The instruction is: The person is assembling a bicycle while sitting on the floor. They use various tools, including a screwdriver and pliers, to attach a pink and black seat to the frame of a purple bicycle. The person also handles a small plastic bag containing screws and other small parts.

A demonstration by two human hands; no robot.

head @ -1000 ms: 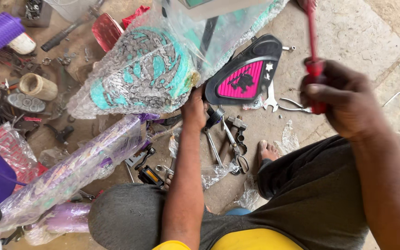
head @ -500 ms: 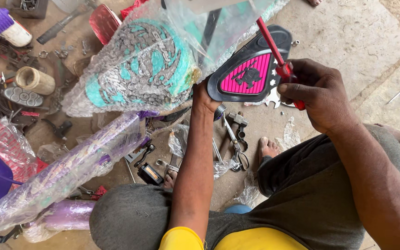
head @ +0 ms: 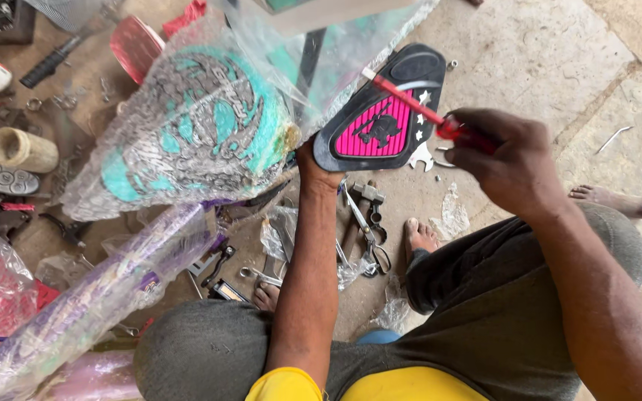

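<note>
My left hand (head: pixel 315 169) reaches forward and grips the lower edge of a black triangular side panel with a pink ribbed centre (head: pixel 382 119); most of the fingers are hidden behind it. My right hand (head: pixel 505 157) is closed around the red handle of a screwdriver (head: pixel 409 101), whose shaft lies across the panel's upper part, pointing up-left. Left of the panel, a teal and grey patterned tank wrapped in clear plastic (head: pixel 198 126) is raised off the floor. I squat on the concrete, knees in grey trousers below.
Pliers and spanners (head: pixel 365 223) lie on the floor by my bare foot (head: pixel 419 236). A purple part in plastic wrap (head: pixel 105 286) runs to the lower left. Tape roll (head: pixel 20 148), red parts and small hardware crowd the left. Another bare foot (head: pixel 611 199) shows at right.
My right hand has come down from the upper right with the screwdriver and brought its shaft over the pink panel. My left hand stays on the panel's lower edge.
</note>
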